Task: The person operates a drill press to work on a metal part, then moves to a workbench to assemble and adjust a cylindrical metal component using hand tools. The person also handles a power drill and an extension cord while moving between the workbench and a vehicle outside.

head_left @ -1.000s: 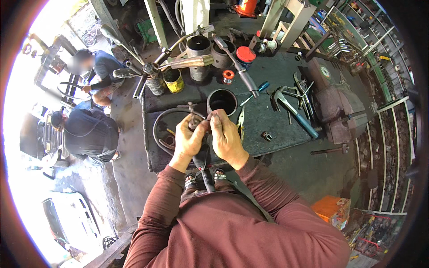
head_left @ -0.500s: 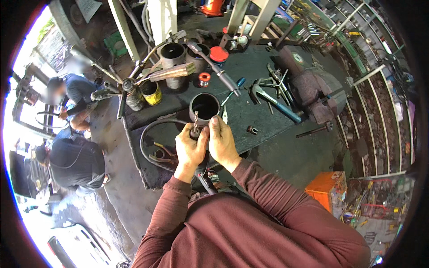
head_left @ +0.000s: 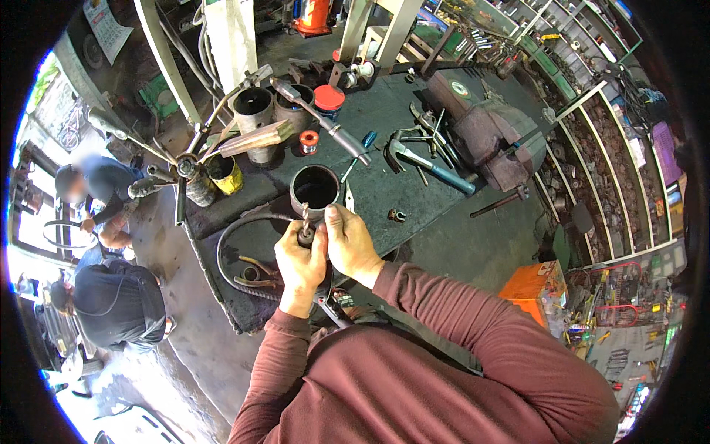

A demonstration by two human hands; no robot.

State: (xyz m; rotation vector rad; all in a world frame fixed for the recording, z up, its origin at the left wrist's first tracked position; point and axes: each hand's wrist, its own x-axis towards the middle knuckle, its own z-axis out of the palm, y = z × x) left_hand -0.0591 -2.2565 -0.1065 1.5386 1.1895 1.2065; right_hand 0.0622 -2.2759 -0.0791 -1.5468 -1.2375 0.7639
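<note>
My left hand (head_left: 298, 263) is closed on the dark head of a drill tool (head_left: 305, 235), whose fluted metal bit (head_left: 305, 216) points up between my hands. The tool's long body shows again below them. My right hand (head_left: 350, 246) is pressed closed beside the bit at the tool's head; what its fingertips grip is partly hidden. Just beyond them stands a hollow steel cylinder (head_left: 316, 170) on the dark bench (head_left: 392, 207). A hose (head_left: 229, 248) loops left of my hands, with yellow-handled pliers (head_left: 259, 268) near it.
On the bench are a vise (head_left: 494, 144), a hammer (head_left: 436, 174), cans (head_left: 225, 174) and more cylinders (head_left: 253, 103). Two other people (head_left: 118, 300) crouch and bend at the left. Parts shelving (head_left: 614, 177) curves along the right, above an orange box (head_left: 532, 292).
The bit now shows upright above my hands, where one second ago it was not visible. The view has swung, so bench and shelving sit further left in the picture.
</note>
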